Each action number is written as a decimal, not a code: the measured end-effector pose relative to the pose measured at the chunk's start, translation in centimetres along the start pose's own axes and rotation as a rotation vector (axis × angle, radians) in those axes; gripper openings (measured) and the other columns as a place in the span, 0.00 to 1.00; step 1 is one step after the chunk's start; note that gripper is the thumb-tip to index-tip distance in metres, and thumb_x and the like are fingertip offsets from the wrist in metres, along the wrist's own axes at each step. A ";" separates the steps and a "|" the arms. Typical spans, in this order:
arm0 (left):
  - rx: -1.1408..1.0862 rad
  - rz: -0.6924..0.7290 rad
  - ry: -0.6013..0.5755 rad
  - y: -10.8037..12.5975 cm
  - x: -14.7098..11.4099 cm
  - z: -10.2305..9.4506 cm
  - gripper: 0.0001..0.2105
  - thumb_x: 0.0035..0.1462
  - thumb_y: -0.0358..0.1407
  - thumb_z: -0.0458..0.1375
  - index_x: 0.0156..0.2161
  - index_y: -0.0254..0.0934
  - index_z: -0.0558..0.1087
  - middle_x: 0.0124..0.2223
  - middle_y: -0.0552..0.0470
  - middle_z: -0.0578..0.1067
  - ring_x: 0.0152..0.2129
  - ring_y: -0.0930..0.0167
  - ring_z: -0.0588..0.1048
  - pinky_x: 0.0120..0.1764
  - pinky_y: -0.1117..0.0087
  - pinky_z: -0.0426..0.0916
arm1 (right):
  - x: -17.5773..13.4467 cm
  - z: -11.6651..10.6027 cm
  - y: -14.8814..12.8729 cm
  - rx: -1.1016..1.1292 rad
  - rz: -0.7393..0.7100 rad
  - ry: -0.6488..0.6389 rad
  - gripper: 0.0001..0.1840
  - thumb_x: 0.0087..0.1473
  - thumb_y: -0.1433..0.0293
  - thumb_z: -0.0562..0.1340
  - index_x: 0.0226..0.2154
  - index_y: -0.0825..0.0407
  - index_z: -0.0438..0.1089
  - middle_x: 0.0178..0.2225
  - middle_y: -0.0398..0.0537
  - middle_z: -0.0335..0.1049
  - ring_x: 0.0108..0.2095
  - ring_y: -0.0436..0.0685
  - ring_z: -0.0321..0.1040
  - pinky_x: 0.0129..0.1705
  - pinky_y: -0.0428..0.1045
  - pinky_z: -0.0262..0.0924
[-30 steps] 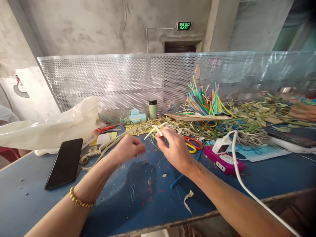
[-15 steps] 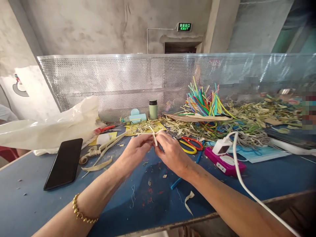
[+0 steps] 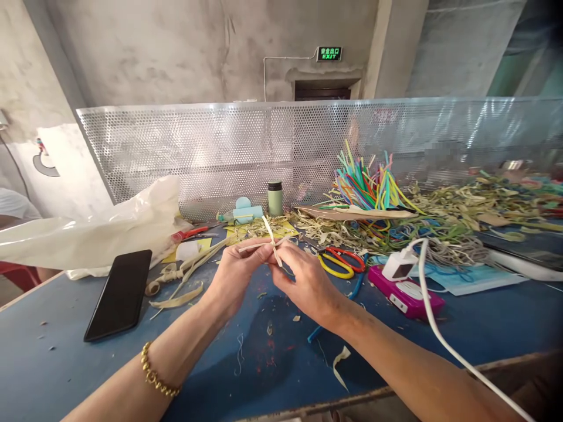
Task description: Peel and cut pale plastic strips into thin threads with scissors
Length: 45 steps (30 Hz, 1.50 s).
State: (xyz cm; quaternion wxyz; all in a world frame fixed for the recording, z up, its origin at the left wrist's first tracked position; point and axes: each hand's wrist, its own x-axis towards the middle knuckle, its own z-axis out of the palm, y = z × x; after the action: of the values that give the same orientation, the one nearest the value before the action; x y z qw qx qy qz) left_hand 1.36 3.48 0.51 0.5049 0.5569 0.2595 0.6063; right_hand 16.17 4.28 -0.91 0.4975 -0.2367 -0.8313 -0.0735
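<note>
Cream strips (image 3: 270, 231) cross between the two hands above the table (image 3: 65, 363), well in from its near edge. The left hand (image 3: 234, 274), apart from them a second ago, has come in and now pinches one strip with no gap; the right hand (image 3: 308, 280) keeps its own tight pinch, so the crossing seems steadied from both sides. By the far edge stands a capped bottle (image 3: 275, 202), contents hidden; at the far left corner, a bag (image 3: 101, 225), contents likewise untellable.
</note>
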 end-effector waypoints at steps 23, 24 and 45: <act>-0.139 -0.190 -0.068 0.3 1.2 -1.7 0.05 0.52 0.32 0.62 0.30 0.30 0.76 0.29 0.47 0.74 0.26 0.71 0.73 0.33 0.71 0.65 | 0.5 -2.9 -0.4 0.176 0.219 0.051 0.03 0.57 0.74 0.59 0.33 0.52 0.69 0.29 0.43 0.72 0.30 0.50 0.69 0.36 0.47 0.64; -0.142 -0.198 -0.079 0.3 1.2 -1.8 0.05 0.52 0.32 0.63 0.31 0.30 0.76 0.28 0.48 0.73 0.26 0.71 0.73 0.32 0.72 0.65 | 0.6 -3.1 -0.2 0.151 0.217 0.085 0.03 0.57 0.74 0.59 0.33 0.52 0.68 0.29 0.44 0.71 0.30 0.50 0.68 0.36 0.47 0.64; -0.074 -0.274 -0.295 0.7 0.5 -1.5 0.09 0.53 0.36 0.64 0.34 0.29 0.78 0.23 0.55 0.61 0.19 0.80 0.53 0.22 0.74 0.46 | 0.9 -3.2 1.1 0.470 0.350 0.152 0.05 0.57 0.68 0.62 0.32 0.52 0.69 0.43 0.51 0.68 0.35 0.51 0.70 0.39 0.49 0.69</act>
State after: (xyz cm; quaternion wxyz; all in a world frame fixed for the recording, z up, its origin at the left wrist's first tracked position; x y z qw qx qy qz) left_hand -0.19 4.04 0.97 0.6352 0.5802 0.2338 0.4530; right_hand 18.86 4.35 1.29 0.6047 -0.2484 -0.7325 0.1901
